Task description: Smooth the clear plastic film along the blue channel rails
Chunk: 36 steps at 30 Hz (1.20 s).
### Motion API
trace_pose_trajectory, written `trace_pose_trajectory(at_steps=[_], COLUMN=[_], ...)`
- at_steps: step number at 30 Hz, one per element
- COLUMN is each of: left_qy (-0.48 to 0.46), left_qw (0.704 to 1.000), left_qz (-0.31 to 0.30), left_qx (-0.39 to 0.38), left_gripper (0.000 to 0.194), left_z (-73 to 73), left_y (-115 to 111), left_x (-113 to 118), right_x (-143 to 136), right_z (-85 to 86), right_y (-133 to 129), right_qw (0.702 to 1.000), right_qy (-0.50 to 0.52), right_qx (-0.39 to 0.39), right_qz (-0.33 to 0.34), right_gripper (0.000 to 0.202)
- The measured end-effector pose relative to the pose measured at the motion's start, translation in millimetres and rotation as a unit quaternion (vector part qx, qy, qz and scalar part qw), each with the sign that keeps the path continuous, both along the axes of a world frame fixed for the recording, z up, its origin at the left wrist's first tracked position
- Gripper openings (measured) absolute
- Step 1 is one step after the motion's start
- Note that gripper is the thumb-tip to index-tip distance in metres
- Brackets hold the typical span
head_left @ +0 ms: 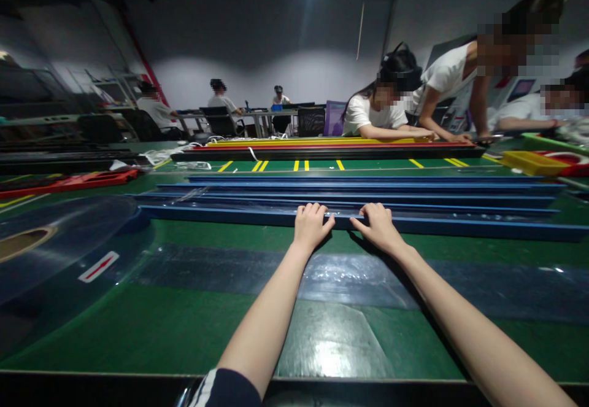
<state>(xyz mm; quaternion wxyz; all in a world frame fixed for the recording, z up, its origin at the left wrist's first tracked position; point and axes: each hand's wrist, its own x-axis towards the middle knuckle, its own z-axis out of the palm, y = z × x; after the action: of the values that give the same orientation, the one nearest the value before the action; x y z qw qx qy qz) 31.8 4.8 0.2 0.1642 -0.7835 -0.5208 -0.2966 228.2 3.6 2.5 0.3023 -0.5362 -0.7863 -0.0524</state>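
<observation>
Several long blue channel strips lie side by side across the green table. The nearest blue channel strip (pixel 221 213) is under both hands, close to its middle. My left hand (pixel 313 229) has its fingers over the strip's front wall and its thumb on the near side. A short gap to the right, my right hand (pixel 380 228) grips the same wall in a mirrored way; its fingertips are partly hidden. Clear film shines inside the channels. A flat band of clear plastic film (pixel 354 272) stretches over the table beneath my forearms.
A large roll of clear film (pixel 55 272) with a red arrow label lies at left. Yellow, red and black strips (pixel 322 149) lie farther back. A yellow tray (pixel 534 162) stands at right. Co-workers lean over the table's far side; others sit behind.
</observation>
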Motion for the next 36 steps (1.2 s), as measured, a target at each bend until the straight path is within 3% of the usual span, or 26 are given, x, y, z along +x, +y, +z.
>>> trace_pose_trajectory(at_steps=[15, 24, 36], left_qy=[0.029, 0.07, 0.075], left_qw=[0.999, 0.997, 0.997], left_qz=[0.006, -0.007, 0.006], left_qx=[-0.025, -0.018, -0.01], left_gripper=[0.027, 0.038, 0.032], left_z=[19.4, 11.0, 4.5], left_y=[-9, -7, -5], left_x=[-19, -21, -22], right_x=[68, 71, 70], right_z=[-0.5, -3.7, -0.5], right_y=[-7, -5, -7], right_qw=[0.998, 0.999, 0.997], right_qy=[0.025, -0.007, -0.042], right_qx=[-0.033, -0.012, -0.028], right_qz=[-0.043, -0.051, -0.059], right_gripper=[0.027, 0.026, 0.023])
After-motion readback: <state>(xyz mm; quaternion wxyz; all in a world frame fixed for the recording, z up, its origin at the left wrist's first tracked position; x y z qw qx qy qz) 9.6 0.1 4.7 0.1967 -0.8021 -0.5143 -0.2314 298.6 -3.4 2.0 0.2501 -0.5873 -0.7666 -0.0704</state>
